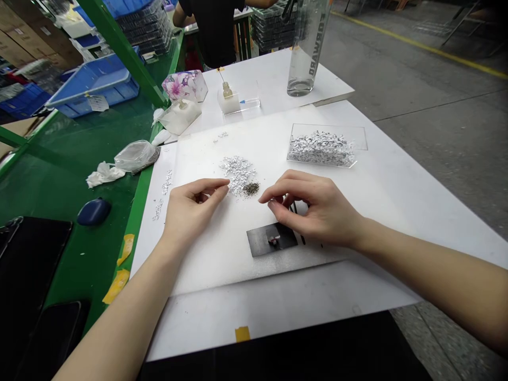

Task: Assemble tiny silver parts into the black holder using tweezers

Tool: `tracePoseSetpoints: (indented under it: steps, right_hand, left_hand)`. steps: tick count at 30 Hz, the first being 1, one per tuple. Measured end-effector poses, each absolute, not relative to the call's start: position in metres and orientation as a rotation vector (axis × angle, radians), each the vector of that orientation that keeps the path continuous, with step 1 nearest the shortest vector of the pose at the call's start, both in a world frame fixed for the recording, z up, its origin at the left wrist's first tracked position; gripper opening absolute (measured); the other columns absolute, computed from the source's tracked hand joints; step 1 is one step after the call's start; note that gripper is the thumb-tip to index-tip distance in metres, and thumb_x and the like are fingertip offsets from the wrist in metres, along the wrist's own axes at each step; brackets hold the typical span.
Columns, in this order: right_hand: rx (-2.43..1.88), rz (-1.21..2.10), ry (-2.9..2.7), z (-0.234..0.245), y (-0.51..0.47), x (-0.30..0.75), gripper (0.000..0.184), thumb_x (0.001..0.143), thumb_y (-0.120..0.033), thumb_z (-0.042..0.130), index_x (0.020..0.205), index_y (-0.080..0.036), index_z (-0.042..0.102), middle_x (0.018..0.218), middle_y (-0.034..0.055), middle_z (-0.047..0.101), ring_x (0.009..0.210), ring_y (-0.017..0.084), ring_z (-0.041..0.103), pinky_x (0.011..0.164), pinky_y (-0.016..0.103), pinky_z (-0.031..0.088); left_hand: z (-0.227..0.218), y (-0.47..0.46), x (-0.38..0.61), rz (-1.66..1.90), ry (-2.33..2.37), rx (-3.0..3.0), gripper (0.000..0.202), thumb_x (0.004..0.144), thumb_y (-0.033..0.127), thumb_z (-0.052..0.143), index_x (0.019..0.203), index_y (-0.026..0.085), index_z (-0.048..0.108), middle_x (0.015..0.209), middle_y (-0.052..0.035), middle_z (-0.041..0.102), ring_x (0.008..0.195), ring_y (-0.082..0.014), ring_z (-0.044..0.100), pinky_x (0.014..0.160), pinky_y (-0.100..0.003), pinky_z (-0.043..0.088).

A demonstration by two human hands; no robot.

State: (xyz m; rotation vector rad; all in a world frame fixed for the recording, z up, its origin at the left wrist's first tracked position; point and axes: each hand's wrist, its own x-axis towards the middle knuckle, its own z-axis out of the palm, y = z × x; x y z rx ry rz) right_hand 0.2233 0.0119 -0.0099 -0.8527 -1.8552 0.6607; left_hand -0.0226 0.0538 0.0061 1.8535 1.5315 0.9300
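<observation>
since silver flakes (237,173) look light and brittle, edge pinches suit them; left hand (193,210) pinches beside them, right hand (313,209) curls, holding unclear.

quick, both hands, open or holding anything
Left hand: half closed beside the silver flakes, holding unclear, anything held would be tiny.
Right hand: half closed, fingertips drawn together, holding unclear.

The left hand (193,210) and right hand (313,208) curl inward, facing each other.
</observation>
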Motion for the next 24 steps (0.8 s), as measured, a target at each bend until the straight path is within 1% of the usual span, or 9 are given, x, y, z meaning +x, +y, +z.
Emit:
tracePoseSetpoints:
  steps: [2,5,9,11,13,15,18,20,24]
  right_hand:
    - [-0.85,0.68,-1.844,-0.009,0.012,0.224,0.024,0.09,-0.004,0.066,0.102,-0.021,0.078,0.092,0.0022,0.072,0.076,0.013,0.067,0.066,0.024,0.062]
    - [-0.841,0.684,-1.857,-0.007,0.011,0.225,0.026,0.091,-0.003,0.066,0.102,-0.023,0.078,0.093,0.0022,0.074,0.077,0.014,0.068,0.065,0.025,0.062]
    - [-0.818,0.683,-1.847,-0.003,0.009,0.228,0.028,0.091,0.0,0.064,0.102,-0.023,0.077,0.095,0.0018,0.077,0.081,0.014,0.07,0.067,0.025,0.063]
    - [-0.823,0.74,-1.796,0.0,0.008,0.23,0.028,0.093,-0.003,0.067,0.11,-0.023,0.077,0.101,0.0018,0.079,0.085,0.014,0.072,0.071,0.025,0.065]
    - [-0.836,0.829,-1.726,0.003,0.007,0.233,0.024,0.094,-0.009,0.073,0.112,-0.024,0.078,0.103,0.001,0.08,0.085,0.013,0.075,0.073,0.024,0.067]
    - [-0.836,0.906,-1.69,0.006,0.007,0.237,0.016,0.092,-0.014,0.079,0.104,-0.025,0.08,0.097,-0.0004,0.081,0.083,0.012,0.076,0.072,0.022,0.067]
    - [-0.831,0.938,-1.716,0.009,0.006,0.241,0.014,0.092,-0.013,0.079,0.098,-0.025,0.083,0.092,-0.0009,0.082,0.08,0.013,0.078,0.068,0.022,0.066]
    - [-0.834,0.9,-1.767,0.01,0.006,0.243,0.018,0.093,-0.011,0.078,0.1,-0.026,0.084,0.091,-0.0001,0.084,0.079,0.015,0.079,0.065,0.024,0.066]
    - [-0.768,0.807,-1.954,0.013,0.005,0.244,0.022,0.096,-0.012,0.074,0.106,-0.029,0.084,0.093,0.0012,0.084,0.082,0.02,0.08,0.069,0.031,0.067]
  left_hand:
    - [0.004,0.055,-0.023,0.981,1.509,1.839,0.023,0.094,0.037,0.073,0.109,0.024,0.084,0.093,-0.0034,0.083,0.077,-0.0193,0.07,0.065,-0.029,0.051]
    - [0.005,0.053,-0.023,1.059,1.46,1.855,0.026,0.099,0.039,0.068,0.115,0.024,0.082,0.098,-0.0041,0.083,0.087,-0.0205,0.074,0.068,-0.029,0.054]
    - [0.015,0.04,-0.022,1.269,1.33,1.909,0.023,0.104,0.033,0.061,0.1,0.026,0.083,0.097,-0.0014,0.082,0.089,-0.0184,0.073,0.081,-0.032,0.057]
    - [0.023,0.03,-0.021,1.343,1.15,1.951,0.027,0.105,0.027,0.058,0.092,0.026,0.082,0.088,-0.0012,0.08,0.081,-0.0183,0.072,0.078,-0.035,0.057]
    - [0.028,0.018,-0.019,1.18,1.022,2.065,0.024,0.104,0.024,0.059,0.093,0.027,0.08,0.085,-0.0015,0.078,0.08,-0.0195,0.071,0.074,-0.037,0.056]
    - [0.03,0.008,-0.014,1.012,0.881,2.198,0.008,0.095,0.026,0.075,0.102,0.028,0.079,0.088,-0.0024,0.079,0.083,-0.0216,0.07,0.071,-0.037,0.056]
    - [0.023,-0.004,-0.005,0.934,0.765,2.359,0.039,0.081,0.029,0.091,0.116,0.022,0.075,0.105,-0.0078,0.081,0.093,-0.0239,0.072,0.083,-0.039,0.061]
    - [0.015,-0.008,0.001,0.944,0.727,2.428,0.038,0.084,0.025,0.088,0.119,0.021,0.072,0.109,-0.0085,0.082,0.095,-0.024,0.073,0.087,-0.038,0.062]
    - [0.001,-0.009,0.006,0.961,0.767,2.432,0.026,0.094,0.012,0.073,0.118,0.021,0.069,0.1,-0.0044,0.082,0.089,-0.02,0.072,0.084,-0.032,0.063]
